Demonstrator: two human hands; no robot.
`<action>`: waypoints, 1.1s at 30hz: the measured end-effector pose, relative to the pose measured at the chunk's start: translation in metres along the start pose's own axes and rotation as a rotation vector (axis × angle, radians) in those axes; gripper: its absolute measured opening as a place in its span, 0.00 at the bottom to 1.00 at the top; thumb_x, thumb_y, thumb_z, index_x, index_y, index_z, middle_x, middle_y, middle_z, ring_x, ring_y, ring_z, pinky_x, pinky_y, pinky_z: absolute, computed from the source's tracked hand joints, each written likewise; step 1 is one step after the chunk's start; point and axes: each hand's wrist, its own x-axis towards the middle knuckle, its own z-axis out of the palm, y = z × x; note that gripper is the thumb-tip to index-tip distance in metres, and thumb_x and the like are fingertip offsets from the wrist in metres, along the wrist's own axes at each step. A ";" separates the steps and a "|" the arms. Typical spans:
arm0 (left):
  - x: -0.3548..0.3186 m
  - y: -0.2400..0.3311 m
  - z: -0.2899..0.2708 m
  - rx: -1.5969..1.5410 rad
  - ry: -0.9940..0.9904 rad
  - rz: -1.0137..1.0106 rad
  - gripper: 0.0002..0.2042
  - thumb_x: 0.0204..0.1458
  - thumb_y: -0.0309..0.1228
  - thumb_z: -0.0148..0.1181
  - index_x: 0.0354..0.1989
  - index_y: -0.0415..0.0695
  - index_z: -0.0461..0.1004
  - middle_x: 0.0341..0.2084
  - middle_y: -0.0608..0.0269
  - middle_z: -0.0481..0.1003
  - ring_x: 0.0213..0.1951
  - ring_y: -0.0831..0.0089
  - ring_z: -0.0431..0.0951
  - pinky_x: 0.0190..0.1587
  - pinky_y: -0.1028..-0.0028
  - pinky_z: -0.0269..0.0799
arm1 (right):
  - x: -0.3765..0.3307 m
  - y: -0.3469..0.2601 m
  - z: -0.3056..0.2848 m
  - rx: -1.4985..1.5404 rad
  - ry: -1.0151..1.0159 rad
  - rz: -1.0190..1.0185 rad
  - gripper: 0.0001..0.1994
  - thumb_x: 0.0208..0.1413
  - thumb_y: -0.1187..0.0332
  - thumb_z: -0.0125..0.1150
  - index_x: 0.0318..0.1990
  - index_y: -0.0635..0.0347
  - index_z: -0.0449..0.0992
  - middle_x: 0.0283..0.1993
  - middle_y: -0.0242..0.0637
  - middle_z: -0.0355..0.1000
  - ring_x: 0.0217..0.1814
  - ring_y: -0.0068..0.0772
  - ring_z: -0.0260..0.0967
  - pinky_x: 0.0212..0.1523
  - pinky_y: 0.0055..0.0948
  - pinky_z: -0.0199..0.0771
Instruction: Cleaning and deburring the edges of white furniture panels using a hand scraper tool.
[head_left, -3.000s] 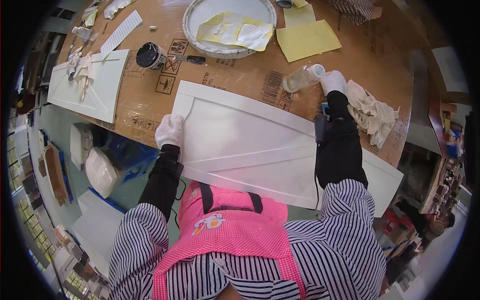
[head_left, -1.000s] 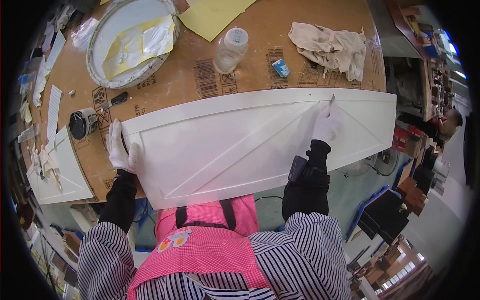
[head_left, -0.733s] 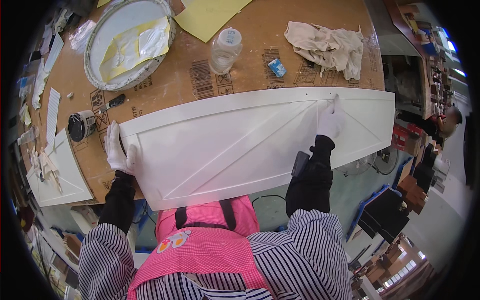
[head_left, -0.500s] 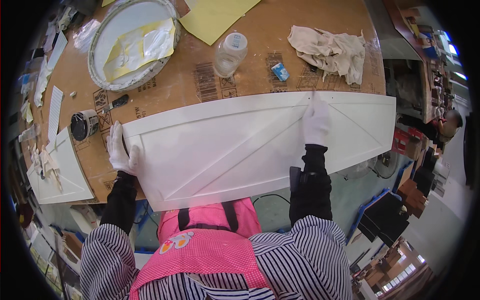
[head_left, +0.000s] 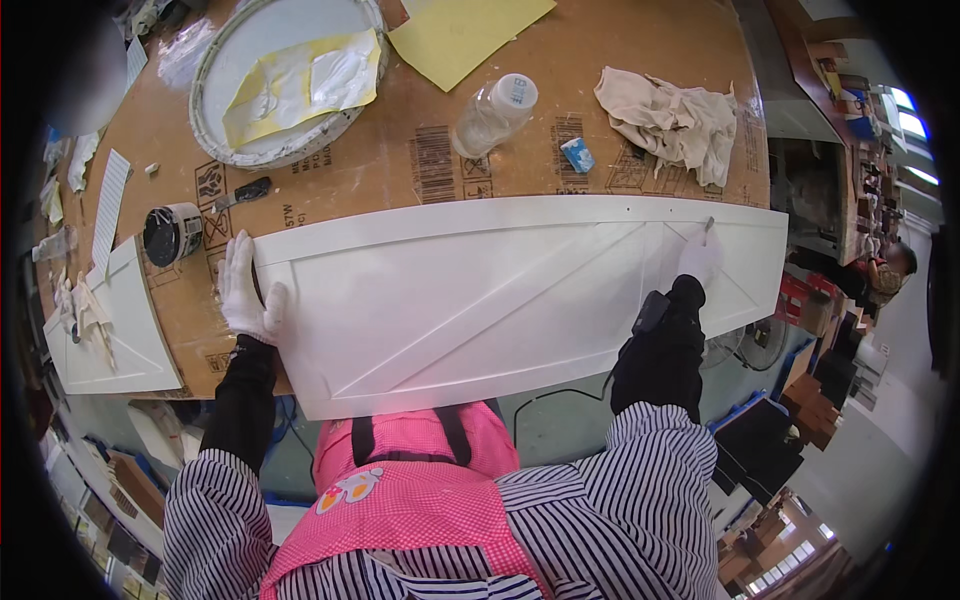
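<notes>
White panel (head_left: pixel 500 290) steadied, left hand (head_left: pixel 243 292) fingers flat on its end; right hand (head_left: pixel 697 258), gripping a small tool, shifted rightward

Single head cam, fisheye, looks steeply down, close over workbench (head_left: pixel 640 110) w/ white panel (head_left: pixel 480 290).
</notes>
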 end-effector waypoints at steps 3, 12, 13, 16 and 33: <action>-0.002 0.000 -0.002 0.003 0.000 -0.009 0.37 0.48 0.41 0.56 0.68 0.38 0.61 0.69 0.46 0.62 0.72 0.46 0.56 0.74 0.49 0.44 | -0.016 -0.004 0.006 -0.050 0.012 -0.414 0.17 0.64 0.63 0.50 0.55 0.59 0.77 0.45 0.52 0.76 0.49 0.57 0.73 0.47 0.50 0.72; -0.004 0.001 0.000 0.030 0.006 -0.029 0.38 0.50 0.44 0.54 0.69 0.37 0.59 0.70 0.47 0.61 0.73 0.48 0.55 0.74 0.50 0.42 | -0.005 -0.022 0.011 -0.176 0.008 -0.339 0.20 0.66 0.61 0.46 0.59 0.58 0.74 0.51 0.53 0.75 0.53 0.56 0.73 0.52 0.49 0.73; 0.000 0.003 0.003 0.024 0.007 -0.018 0.38 0.50 0.44 0.54 0.69 0.37 0.59 0.70 0.47 0.61 0.73 0.48 0.55 0.74 0.50 0.42 | -0.006 -0.020 0.009 -0.230 0.023 -0.482 0.20 0.66 0.61 0.45 0.59 0.58 0.74 0.53 0.53 0.75 0.54 0.56 0.73 0.52 0.49 0.74; 0.002 0.002 0.005 0.018 0.009 -0.004 0.38 0.51 0.45 0.53 0.70 0.37 0.59 0.69 0.46 0.61 0.73 0.47 0.55 0.74 0.50 0.41 | 0.038 0.016 0.010 -0.045 -0.001 -0.188 0.18 0.66 0.60 0.47 0.54 0.59 0.77 0.50 0.53 0.75 0.52 0.56 0.74 0.50 0.50 0.74; -0.009 -0.005 -0.009 0.063 0.004 -0.051 0.37 0.48 0.42 0.56 0.67 0.35 0.62 0.68 0.44 0.63 0.72 0.45 0.57 0.74 0.48 0.43 | -0.065 -0.090 -0.017 0.209 -0.320 -0.785 0.21 0.69 0.60 0.44 0.64 0.56 0.71 0.59 0.51 0.73 0.62 0.53 0.69 0.62 0.44 0.68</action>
